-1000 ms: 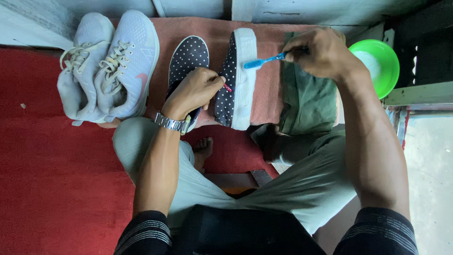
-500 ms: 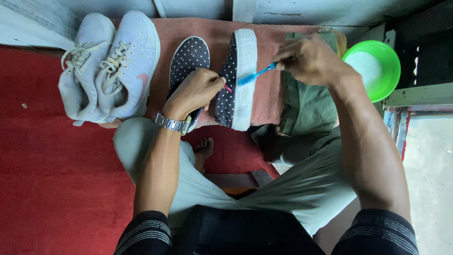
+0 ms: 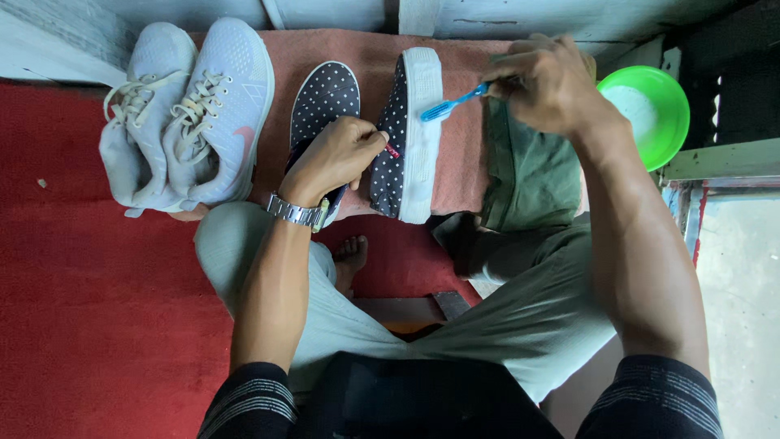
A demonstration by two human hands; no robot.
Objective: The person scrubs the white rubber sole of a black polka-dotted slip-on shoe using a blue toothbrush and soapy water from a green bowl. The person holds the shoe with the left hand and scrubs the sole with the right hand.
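Note:
My left hand (image 3: 335, 158) grips the heel end of a dark polka-dot slip-on shoe (image 3: 405, 138) tipped on its side, white sole facing right. My right hand (image 3: 546, 83) holds a blue toothbrush (image 3: 448, 103), its bristled head resting against the white sole near the toe. The matching polka-dot shoe (image 3: 323, 102) lies flat just left of it, partly under my left hand. A metal watch (image 3: 298, 213) is on my left wrist.
A pair of pale grey lace-up sneakers (image 3: 191, 114) sits at the left on the red carpet (image 3: 97, 301). A green bowl (image 3: 650, 110) with white contents stands at the right. A green cloth (image 3: 532, 175) lies under my right forearm. My crossed legs fill the foreground.
My right hand has shifted the toothbrush along the white sole, down toward the middle and back up near the toe. The left hand and shoe stay in place.

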